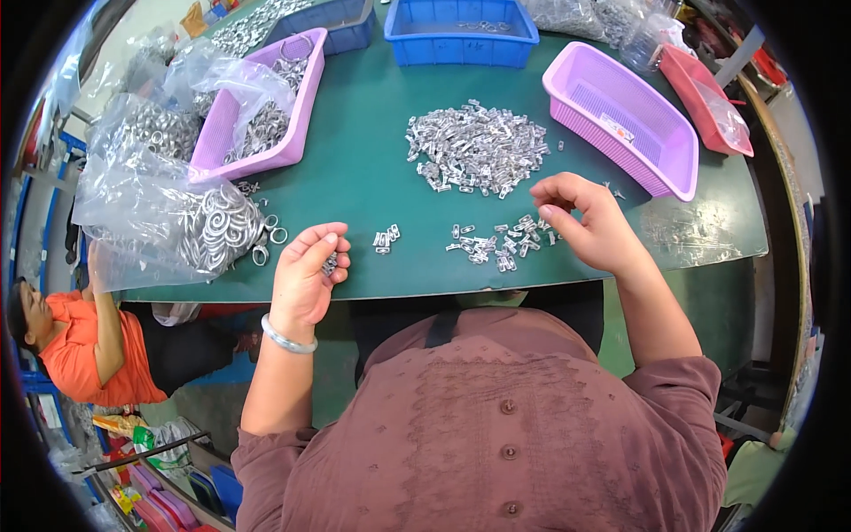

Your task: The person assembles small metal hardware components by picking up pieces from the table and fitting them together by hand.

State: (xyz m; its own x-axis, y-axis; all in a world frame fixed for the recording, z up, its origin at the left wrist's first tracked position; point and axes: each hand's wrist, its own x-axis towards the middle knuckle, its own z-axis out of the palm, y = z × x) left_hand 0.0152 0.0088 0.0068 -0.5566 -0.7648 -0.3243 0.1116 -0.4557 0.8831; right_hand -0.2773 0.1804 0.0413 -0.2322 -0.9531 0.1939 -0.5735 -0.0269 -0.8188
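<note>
My left hand (308, 270) is closed above the table's near edge, thumb pressed to the fingers. Small silvery metal pieces (330, 263) show in its curled fingers. Just right of it lies a little cluster of metal clips (386, 238). My right hand (585, 217) hovers at the right end of a loose spread of similar clips (496, 244). Its fingers are curled, the thumb stands apart from them, and I see nothing between the tips. Beyond both hands rises a large heap of metal clips (477, 146).
A purple basket (678, 164) and a red tray (700, 97) stand at the right. Blue bins (461, 49) are at the back. On the left are another purple basket (306, 115) and plastic bags (133, 213) of metal rings. A person in orange (97, 341) is at left.
</note>
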